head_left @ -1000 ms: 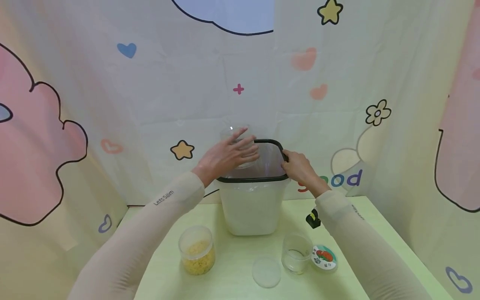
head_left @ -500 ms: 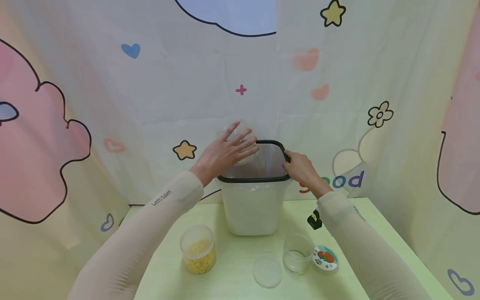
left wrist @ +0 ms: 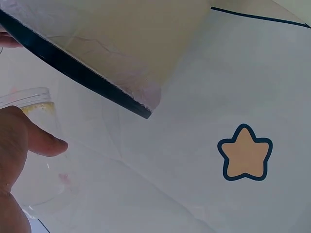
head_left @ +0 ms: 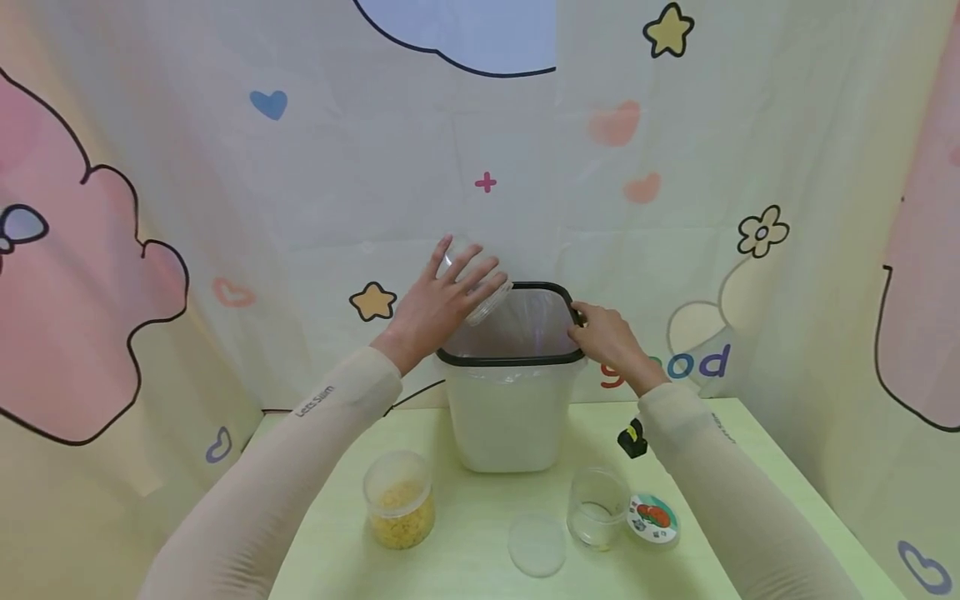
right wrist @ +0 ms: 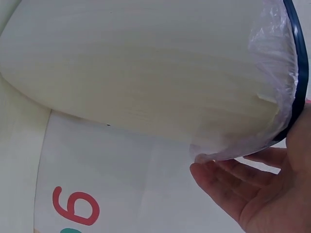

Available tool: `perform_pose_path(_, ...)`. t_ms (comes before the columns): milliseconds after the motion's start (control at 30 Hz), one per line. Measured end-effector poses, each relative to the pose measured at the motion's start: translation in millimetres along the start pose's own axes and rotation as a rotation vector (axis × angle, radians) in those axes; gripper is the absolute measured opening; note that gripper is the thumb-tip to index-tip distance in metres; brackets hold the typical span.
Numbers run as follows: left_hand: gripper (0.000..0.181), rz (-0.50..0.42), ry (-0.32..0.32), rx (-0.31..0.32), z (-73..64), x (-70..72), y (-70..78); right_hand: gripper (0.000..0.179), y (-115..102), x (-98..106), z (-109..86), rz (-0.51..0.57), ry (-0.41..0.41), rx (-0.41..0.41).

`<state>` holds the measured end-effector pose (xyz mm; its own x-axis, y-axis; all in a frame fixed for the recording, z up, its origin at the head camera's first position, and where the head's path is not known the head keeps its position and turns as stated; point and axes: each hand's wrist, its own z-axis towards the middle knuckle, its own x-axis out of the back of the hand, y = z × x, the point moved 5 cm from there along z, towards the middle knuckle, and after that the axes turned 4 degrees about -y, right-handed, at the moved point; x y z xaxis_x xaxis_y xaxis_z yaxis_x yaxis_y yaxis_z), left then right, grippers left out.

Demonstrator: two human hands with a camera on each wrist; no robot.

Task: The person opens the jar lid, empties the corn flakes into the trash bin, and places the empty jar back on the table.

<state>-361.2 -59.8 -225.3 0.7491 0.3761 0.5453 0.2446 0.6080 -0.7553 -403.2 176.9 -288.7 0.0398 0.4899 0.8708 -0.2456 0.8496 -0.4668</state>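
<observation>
A white trash bin with a black rim and a clear liner bag stands at the back of the table. Above its left side, my left hand holds a clear plastic jar, thumb on one side and fingers spread along the other. The jar is tilted, its mouth pointing down into the bin. Yellowish residue clings inside near the mouth in the left wrist view. My right hand grips the bin's rim at the right, fingertips touching the liner in the right wrist view. The bin's bottom inside is hidden.
Nearer on the table stand a clear jar of yellow bits at left and another clear jar at right. A translucent lid, a lid with a tomato picture and a small black object lie about. A printed curtain hangs behind.
My left hand has turned and risen slightly leftward, tilting the jar further with its mouth toward the bin. My right hand stays on the rim.
</observation>
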Motion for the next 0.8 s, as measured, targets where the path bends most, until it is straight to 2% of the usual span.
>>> perform_pose_path(233,0.103,-0.066,-0.005,0.037,-6.6,-2.4,-3.1,0.055,-1,2,0.2,0.016,0.025,0.019)
perform_pose_path(400,0.098,-0.116,0.029,0.088,-12.1,-2.5,-5.6,0.052,-2,3,-1.3,0.014,0.037,0.049)
perform_pose_path(667,0.097,-0.176,0.075,0.146,-15.9,-0.4,-12.4,0.053,0,11,-6.1,0.023,0.125,0.052)
perform_pose_path(800,0.099,-0.236,0.078,0.191,-18.6,-1.5,-16.3,0.052,0,14,-7.9,0.027,0.15,0.062)
